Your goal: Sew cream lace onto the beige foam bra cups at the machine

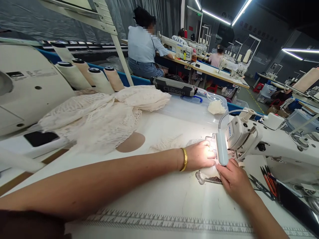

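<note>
left hand [199, 155] flat on lace piece [208, 175] at sewing machine [269, 142], fingers together, tips lost in lamp [221, 152] glare | right hand [234, 181] pressing same lace onto bench [174, 199], fingers together | risk: pricked fingertip so near hidden needle; puckering from uneven pull

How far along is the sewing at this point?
Done: no finished piece can be told apart; a pile of lace lies at the left of the table, its state unclear. In hand: the left hand and right hand press a small lace piece flat at the sewing machine, under its lamp. Left: probably the stitching and trimming; the scissors lie untouched.
</note>
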{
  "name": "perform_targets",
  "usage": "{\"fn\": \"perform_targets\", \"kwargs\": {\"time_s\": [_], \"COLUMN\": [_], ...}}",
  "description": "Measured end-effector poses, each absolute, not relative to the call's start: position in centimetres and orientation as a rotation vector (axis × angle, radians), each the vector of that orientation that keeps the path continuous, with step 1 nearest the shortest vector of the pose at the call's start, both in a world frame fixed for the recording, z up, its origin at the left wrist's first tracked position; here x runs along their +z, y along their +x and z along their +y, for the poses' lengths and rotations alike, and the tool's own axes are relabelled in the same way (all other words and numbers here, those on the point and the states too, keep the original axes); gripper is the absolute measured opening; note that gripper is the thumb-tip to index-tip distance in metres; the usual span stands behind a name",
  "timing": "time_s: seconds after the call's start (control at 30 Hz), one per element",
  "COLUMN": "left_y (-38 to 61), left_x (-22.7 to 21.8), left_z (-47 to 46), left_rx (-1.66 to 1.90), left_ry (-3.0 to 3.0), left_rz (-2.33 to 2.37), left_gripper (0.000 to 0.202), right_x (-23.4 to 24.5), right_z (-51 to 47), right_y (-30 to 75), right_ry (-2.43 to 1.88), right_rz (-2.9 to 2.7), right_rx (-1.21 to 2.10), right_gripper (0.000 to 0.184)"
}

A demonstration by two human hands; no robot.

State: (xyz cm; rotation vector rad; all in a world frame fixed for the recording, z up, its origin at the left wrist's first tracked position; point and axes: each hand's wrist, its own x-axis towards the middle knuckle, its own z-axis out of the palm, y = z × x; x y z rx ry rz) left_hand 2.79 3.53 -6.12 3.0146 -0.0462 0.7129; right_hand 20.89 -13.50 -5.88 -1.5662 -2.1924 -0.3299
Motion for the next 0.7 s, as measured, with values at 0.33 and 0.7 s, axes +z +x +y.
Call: {"fn": "perform_targets", "kwargs": {"time_s": [0.33, 0.7], "left_y": [2.7, 3.8], "left_x": [-6.0, -6.3], "left_z": [5.3, 5.3], "left_rx": [0.798, 0.708], "left_ry": [3.049, 3.099], "left_rz": [-0.302, -0.039], "left_gripper": [0.025, 0.023], "right_x": [-6.1, -6.7], "right_z": [-13.3, -13.0], "right_y": [20.8, 21.3], "right_ry": [-1.567, -1.591], "right_rz": [-2.155, -1.995], "right_rx": [-0.316, -0.090], "right_gripper": [0.029, 0.028]}}
